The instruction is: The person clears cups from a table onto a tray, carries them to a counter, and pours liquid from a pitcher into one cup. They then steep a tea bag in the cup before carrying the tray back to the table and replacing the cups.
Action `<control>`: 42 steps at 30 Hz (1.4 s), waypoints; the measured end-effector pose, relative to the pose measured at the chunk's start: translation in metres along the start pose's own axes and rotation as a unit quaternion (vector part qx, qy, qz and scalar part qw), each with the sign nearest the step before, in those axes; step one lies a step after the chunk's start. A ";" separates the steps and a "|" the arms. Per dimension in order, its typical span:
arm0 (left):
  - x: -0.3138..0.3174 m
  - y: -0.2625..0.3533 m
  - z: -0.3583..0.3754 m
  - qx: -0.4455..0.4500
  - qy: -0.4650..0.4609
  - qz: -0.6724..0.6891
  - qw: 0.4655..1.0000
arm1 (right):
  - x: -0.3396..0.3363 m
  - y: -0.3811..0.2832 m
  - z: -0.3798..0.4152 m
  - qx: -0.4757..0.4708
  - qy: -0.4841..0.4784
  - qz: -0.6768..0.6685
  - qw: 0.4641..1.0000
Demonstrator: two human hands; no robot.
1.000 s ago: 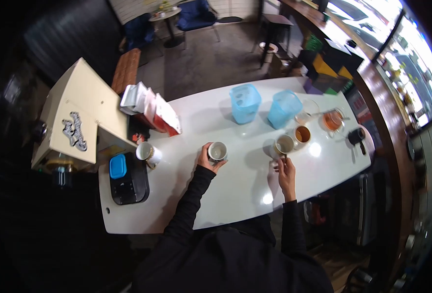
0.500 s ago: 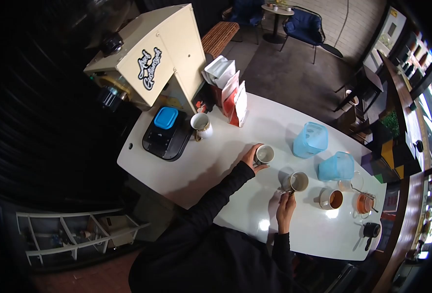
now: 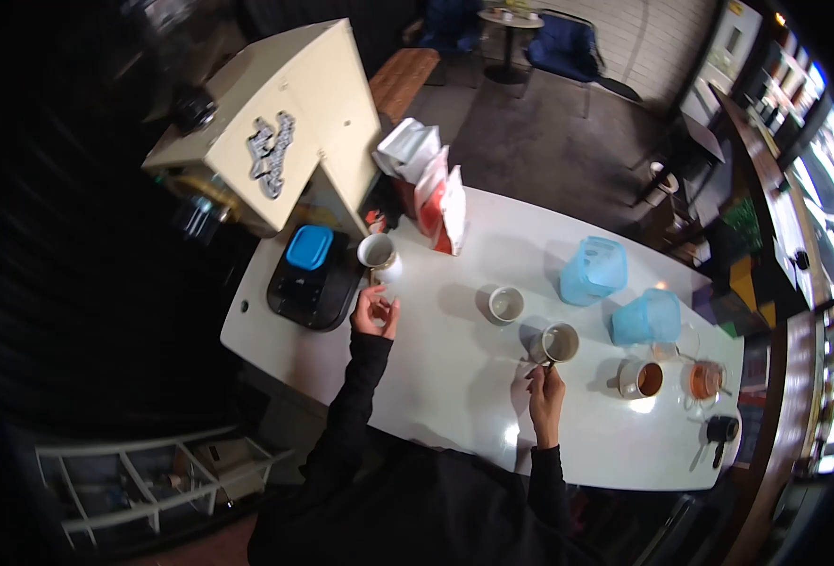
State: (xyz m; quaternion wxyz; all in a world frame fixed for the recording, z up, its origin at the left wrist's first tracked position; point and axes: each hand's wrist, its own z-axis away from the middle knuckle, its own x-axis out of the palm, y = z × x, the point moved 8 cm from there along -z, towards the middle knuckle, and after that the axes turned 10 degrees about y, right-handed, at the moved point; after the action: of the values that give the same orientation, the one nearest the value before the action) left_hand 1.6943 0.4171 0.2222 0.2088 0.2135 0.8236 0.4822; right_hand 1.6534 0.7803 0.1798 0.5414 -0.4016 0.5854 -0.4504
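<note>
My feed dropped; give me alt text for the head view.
Seen from above, a person at a white table has the left hand by a white mug and the right hand at a second mug; a third cup stands between.

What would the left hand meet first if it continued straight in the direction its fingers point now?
Most likely the white mug beside the black scale. The left hand is open, fingers aimed up at it, just short of touching as far as this view shows. Behind the mug stand the coffee bags.
</note>
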 end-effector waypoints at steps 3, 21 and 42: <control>0.044 0.015 0.032 -0.058 -0.221 0.025 0.973 | -0.001 0.003 0.016 -0.012 -0.054 0.029 0.998; 0.229 0.077 0.179 0.097 -0.514 0.080 0.848 | -0.166 0.028 0.145 0.114 0.269 0.027 0.956; 0.127 0.262 0.472 -0.196 -0.862 0.361 0.297 | -0.261 0.045 0.444 0.115 0.673 -0.041 0.729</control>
State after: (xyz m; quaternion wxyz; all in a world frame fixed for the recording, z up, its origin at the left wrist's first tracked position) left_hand 1.8895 0.9367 0.2251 0.6401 0.7352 -0.1070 0.1959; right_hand 2.1203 1.0012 0.2037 0.0286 0.0485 0.7229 -0.6886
